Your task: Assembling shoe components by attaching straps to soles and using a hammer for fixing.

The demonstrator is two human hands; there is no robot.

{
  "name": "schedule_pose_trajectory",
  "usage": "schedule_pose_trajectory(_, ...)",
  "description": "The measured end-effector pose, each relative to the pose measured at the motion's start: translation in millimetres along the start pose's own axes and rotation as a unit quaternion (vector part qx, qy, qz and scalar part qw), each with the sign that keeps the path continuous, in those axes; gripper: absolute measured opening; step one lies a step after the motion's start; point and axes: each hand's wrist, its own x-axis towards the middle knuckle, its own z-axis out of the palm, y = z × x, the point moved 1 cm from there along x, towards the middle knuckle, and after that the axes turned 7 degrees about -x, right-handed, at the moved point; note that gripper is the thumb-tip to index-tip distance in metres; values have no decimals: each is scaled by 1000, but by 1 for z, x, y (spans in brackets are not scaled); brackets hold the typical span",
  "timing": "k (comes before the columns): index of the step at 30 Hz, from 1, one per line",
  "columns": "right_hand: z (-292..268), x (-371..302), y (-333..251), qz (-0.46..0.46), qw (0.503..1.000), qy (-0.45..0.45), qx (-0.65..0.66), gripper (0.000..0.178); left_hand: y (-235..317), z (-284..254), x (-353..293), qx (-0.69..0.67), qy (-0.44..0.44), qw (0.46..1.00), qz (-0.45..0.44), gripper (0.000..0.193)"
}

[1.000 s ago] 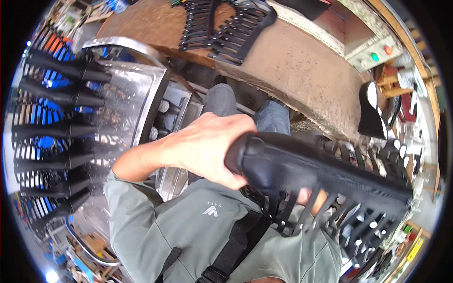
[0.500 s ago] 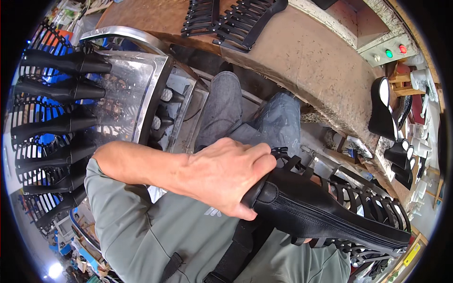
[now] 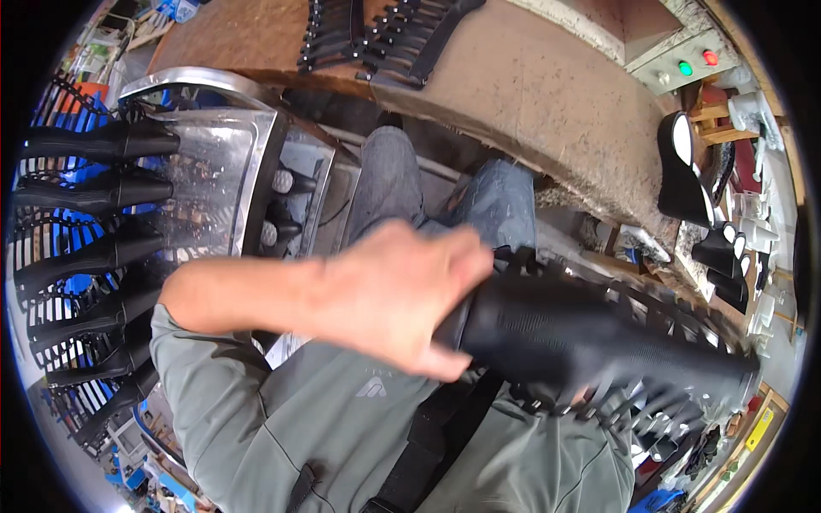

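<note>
Left hand: grip round 1 black boot | right hand: mostly hidden, can't tell | left-side boots: 6

Left: we count six black strapped boots, one metal tray. Just right of tray, lower: two pale round ends. Far: one worktop, two strapped black pieces on it. Far right: three round buttons, being one green, one red, one pale. Right: at least three black wedges, overlap hiding exact number. Middle: two trouser legs. Near: one held black boot, its straps too blurred for us.
</note>
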Motion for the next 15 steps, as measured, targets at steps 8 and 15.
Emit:
schedule_pose_trajectory(8, -12, 32, -49, 93, 910, -272, 298, 47, -29, -42, 27, -486, 53, 867, -97, 58)
schedule_pose_trajectory(15, -6, 8, -56, 52, 947, -164, 272, 34, -19, -30, 33, -449, 33, 883, -134, 63)
